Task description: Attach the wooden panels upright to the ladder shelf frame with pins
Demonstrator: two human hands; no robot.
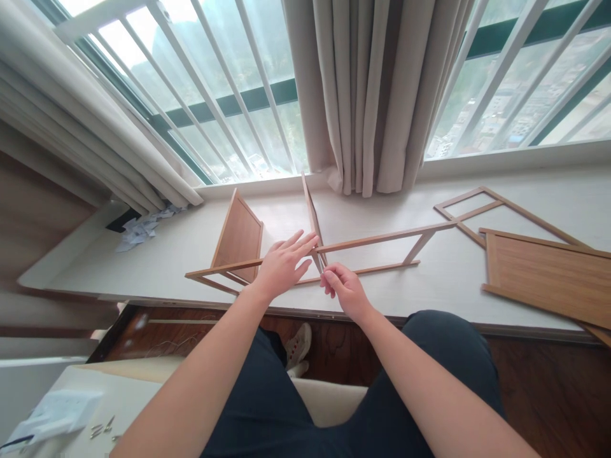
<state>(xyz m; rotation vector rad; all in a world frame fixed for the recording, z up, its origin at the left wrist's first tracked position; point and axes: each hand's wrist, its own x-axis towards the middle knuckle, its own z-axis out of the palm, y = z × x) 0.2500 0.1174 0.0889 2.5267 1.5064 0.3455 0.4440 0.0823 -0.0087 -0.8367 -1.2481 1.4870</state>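
A wooden frame (382, 242) stands on its long side on the white ledge, with upright wooden panels joined to it. My left hand (282, 266) lies across the frame's upper rail, fingers stretched out towards the joint with the middle panel (310, 207). Just below that joint, my right hand (344, 289) is closed in a pinch, its fingertips close to a crosspiece. Whatever the pinch holds is too small and hidden to name. Left of my left hand, another wooden panel (238, 235) stands upright against the frame.
On the right of the ledge (453, 270) lie a separate wooden frame (529, 216) and a slatted-edge panel (548, 273). Paper scraps (138, 230) lie far left. Several screws (102, 429) rest on a white surface at lower left. Curtains (367, 95) hang behind.
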